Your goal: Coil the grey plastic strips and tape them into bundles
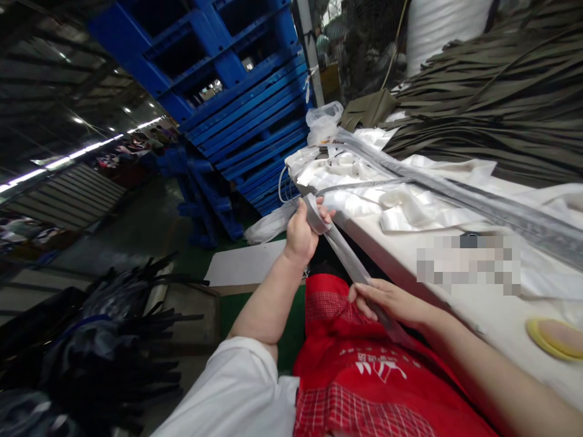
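Red apron cloth [364,364], with checked panels and white print, fills the nearest space beside a white sleeve [241,388]. Largest beyond it is a stack of blue plastic pallets [246,121], piled flat on one another, presumably to save floor space. Next comes the pale tabletop [501,328], its near long edge running past the person's front. Olive-brown fabric strips [492,103] are heaped along its far side, laid mostly lengthwise, perhaps so that they tangle less. A bundle of black strips [113,340] sits well apart, at the person's left. Behind the olive-brown heap stands a thick white roll [444,33]. Along the tabletop, a long grey bundle [455,188] stretches toward the left-hand corner, near loose white strips [419,209]; a crumpled clear plastic bag [324,118] sits at that corner. Just off the near edge, the left hand [305,227] curls its fingers around a looped part of a grey strip [344,252], while the right hand [382,297] pinches it lower down between thumb and fingers. The length between them runs straight, probably because holding two points keeps it flat; the rest trails over the apron. Smallest is a yellow-rimmed disc [558,337], near the tabletop's near edge.
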`<state>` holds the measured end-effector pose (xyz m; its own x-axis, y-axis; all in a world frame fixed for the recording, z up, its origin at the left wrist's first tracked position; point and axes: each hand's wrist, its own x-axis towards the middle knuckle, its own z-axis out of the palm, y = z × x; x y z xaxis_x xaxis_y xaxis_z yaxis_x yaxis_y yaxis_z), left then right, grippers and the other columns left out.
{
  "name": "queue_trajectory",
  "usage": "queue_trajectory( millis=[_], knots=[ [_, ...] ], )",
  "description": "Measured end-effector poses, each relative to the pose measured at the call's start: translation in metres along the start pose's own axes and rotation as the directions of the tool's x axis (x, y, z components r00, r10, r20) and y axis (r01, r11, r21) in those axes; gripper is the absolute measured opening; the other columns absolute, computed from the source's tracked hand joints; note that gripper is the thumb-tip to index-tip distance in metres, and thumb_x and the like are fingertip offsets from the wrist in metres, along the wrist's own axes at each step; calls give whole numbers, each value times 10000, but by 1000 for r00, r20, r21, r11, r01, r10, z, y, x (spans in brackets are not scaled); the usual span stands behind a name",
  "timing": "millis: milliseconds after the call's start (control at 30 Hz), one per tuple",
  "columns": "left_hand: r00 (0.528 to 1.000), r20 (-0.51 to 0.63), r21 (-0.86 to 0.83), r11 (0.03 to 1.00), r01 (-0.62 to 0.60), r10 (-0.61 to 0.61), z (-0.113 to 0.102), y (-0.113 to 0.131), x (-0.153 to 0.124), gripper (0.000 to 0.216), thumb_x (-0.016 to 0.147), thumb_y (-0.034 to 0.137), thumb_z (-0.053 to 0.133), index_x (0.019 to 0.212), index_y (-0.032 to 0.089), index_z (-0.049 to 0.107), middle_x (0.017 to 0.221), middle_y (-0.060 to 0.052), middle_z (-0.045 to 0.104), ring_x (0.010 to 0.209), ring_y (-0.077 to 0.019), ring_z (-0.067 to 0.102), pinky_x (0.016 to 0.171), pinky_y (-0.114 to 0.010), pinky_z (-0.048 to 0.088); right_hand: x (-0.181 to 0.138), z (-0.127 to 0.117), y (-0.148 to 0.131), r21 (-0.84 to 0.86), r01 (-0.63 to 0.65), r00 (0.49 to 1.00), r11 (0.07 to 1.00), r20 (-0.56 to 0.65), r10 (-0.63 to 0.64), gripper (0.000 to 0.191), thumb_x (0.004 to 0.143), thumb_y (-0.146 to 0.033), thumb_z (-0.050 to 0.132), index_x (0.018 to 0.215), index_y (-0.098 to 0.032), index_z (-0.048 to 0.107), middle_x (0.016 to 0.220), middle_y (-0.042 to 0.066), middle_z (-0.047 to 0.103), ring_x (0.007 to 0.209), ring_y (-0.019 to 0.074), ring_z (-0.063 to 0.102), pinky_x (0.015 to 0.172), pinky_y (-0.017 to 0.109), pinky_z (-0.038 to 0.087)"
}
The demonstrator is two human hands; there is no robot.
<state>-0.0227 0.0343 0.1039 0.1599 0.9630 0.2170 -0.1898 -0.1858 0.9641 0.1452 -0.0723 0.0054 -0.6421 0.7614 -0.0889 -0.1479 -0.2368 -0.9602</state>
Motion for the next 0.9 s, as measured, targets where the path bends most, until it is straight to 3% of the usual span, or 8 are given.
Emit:
queue_trajectory(
  millis=[100,267,367,467,567,633,767,900],
  knots=[
    [990,92,392,911,-132,104,16,-35,-16,509,854,680,415,793,196,561,735,-54,559,736,-204,567,895,-391,440,-6,3,-25,217,41,999,975,5,-43,386,924,-515,493,908,-147,610,536,-18,569,483,102,473,526,231,397],
    [896,442,647,705,-290,-37,17,-50,-43,460,761,633,595,802,175,572,759,-90,585,774,-277,586,835,-422,432,-25,-18,-36,211,22,993,977,-114,2,332,893,-482,543,881,-162,628,528,-42,551,485,93,478,664,273,478],
    [762,607,768,414,-489,-226,10,-43,-47,450,828,621,505,761,182,577,733,-85,595,739,-253,590,739,-351,435,-34,-35,-27,-4,-90,993,996,-73,90,385,876,-526,528,938,-160,632,672,8,641,574,130,564,641,280,485],
    [691,581,813,327,-481,-429,3,-46,-47,501,880,610,416,638,194,558,584,-34,538,582,-183,538,598,-284,392,-37,-50,-19,-494,-163,983,854,-159,96,400,853,-529,545,1003,-177,662,889,74,703,758,201,633,697,307,485],
    [565,481,876,393,-280,-670,-5,-53,-44,601,903,629,335,549,187,537,469,2,453,449,-138,459,506,-262,342,-34,-56,-15,-821,-168,967,545,-245,-71,323,823,-461,598,1002,-209,693,954,94,711,839,246,634,749,326,456],
    [419,441,874,487,1,-793,-12,-55,-42,652,898,666,302,572,174,579,438,16,434,399,-122,431,470,-255,337,-31,-53,-12,-867,-126,969,483,-213,-129,284,862,-451,551,961,-223,688,929,88,710,831,246,632,745,324,443],
    [139,576,634,548,545,-805,-23,-54,-42,631,902,652,337,745,148,683,381,51,354,330,-103,325,406,-242,308,-28,-47,3,-826,-111,968,553,-216,-128,373,944,-508,398,782,-232,591,724,26,644,662,196,583,638,297,417],
    [-35,628,515,382,767,-777,-32,-60,-46,610,944,567,301,775,133,694,390,60,304,308,-93,259,405,-254,371,-30,-55,18,-722,-112,969,682,-233,-88,422,924,-561,404,697,-229,529,651,6,575,606,174,527,591,277,414]
  ],
)
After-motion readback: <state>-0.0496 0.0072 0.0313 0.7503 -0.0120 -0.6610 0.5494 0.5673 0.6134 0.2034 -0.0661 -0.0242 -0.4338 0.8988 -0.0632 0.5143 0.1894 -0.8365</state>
